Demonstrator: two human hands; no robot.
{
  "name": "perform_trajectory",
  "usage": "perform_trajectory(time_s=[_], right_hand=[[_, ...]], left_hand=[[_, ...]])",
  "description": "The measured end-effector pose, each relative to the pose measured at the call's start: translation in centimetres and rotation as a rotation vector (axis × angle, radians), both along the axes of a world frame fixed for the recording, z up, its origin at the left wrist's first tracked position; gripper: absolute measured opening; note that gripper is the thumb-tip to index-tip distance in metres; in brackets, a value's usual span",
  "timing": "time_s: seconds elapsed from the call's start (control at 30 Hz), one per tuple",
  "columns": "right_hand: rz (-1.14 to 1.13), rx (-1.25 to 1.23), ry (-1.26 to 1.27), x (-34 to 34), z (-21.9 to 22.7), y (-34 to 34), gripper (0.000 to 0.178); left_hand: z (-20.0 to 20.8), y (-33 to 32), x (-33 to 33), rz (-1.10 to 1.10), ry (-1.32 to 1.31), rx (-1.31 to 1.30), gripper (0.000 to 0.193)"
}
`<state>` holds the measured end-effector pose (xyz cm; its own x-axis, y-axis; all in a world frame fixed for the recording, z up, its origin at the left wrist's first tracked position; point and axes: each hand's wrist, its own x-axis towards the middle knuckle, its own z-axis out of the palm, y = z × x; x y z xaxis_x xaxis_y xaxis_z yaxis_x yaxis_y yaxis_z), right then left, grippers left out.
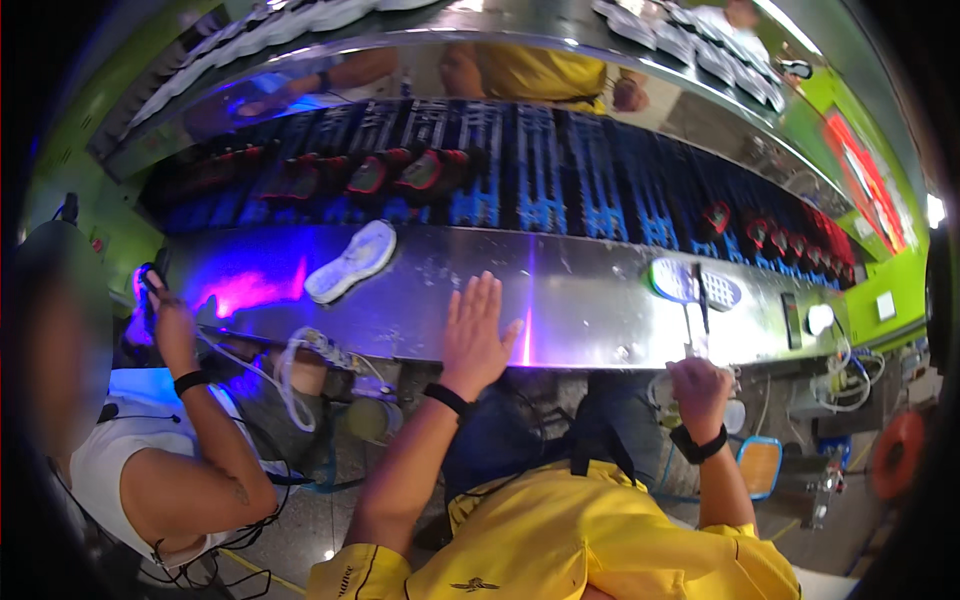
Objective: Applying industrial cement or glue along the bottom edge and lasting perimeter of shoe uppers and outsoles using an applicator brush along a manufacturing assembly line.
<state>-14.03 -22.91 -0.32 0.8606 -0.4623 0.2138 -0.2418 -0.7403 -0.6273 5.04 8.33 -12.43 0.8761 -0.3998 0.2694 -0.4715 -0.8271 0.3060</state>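
1. Metal tabletop [590, 290].
2. Left hand [473, 335]: fingers extended, palm down, near its front edge.
3. Right hand [700, 385]: grip curled.
4. Dotted shoe sole [722, 290]: tabletop, right.
5. Thin dark tool [702, 295]: apparently in right grip, crossing sole; likely mid-work, calling for steadiness.

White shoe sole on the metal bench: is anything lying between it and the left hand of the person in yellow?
Nothing: between the white shoe sole and the left hand, the head view shows only metal bench top.
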Motion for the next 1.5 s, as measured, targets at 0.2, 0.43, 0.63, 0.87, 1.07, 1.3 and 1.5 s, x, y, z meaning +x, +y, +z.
perform_trajectory(time_s=[0.2,0.43,0.63,0.87,1.07,1.3,1.5], right_hand=[[-0.027,0.224,-0.089,0.5,-1.2,2.1,0.012],[0.048,-0.024,-0.105,-2.0,-3.0,1.8,0.051],[-0.032,0.217,-0.144,-6.7,-6.9,-0.3,0.052],[-0.194,0.368,0.023,-4.9,-5.7,-3.8,0.025],[-0.170,0.201,0.078,-4.3,-7.0,-7.5,0.020],[-0.052,0.530,0.033,-5.1,-10.4,-6.2,0.020],[0.113,0.573,0.028,-7.8,-11.5,-6.8,0.016]], left_hand=[[0.6,0.5,0.3,-0.047,0.011,-0.164,0.069],[1.0,1.4,0.9,-0.041,0.025,-0.186,0.064],[0.3,0.6,1.1,-0.069,0.002,-0.192,0.065],[0.1,1.8,1.1,-0.014,-0.030,-0.119,0.064],[0.9,0.5,1.0,-0.024,-0.024,-0.013,0.063],[2.4,-1.2,2.2,-0.064,0.059,0.243,0.068],[3.3,-6.3,4.8,0.052,0.184,0.295,0.074]])
